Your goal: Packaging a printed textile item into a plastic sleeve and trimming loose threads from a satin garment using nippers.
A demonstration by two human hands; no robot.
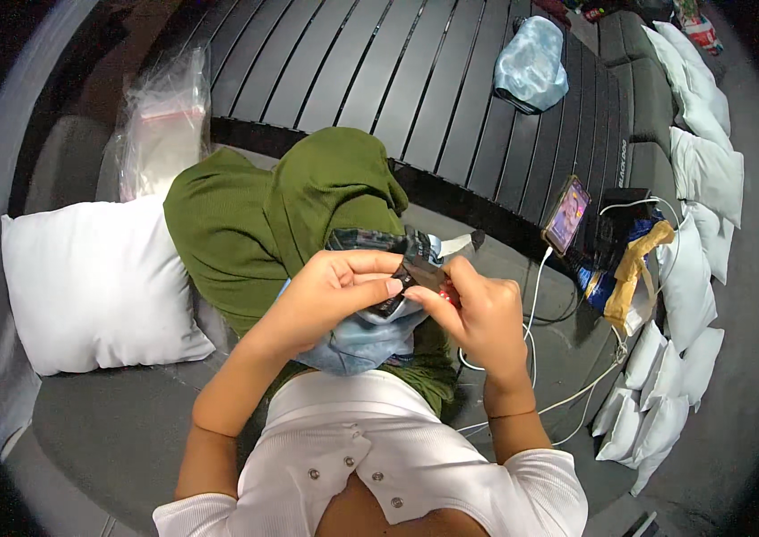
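Above my lap, my left hand (321, 291) and my right hand (478, 313) pinch a small dark, flat piece (421, 271) between thumbs and fingers. Its kind is hard to make out. A speck of red shows beside my right fingers. Under both hands, pale blue mottled cloth (357, 345) lies bunched on my lap. A dark patterned fold (361, 239) sticks out behind my left fingers, and a white strip with a black end (462, 244) reaches out to the right. Green fabric (325, 188) covers my legs.
A black slatted table (352, 72) stands ahead, bearing a blue mottled bundle (531, 67). A lit phone (567, 215) with white cables (536, 304) is at right, near a blue-and-gold packet (634, 268). White pillows (102, 286) lie left and right; clear plastic bags (164, 134) lie left.
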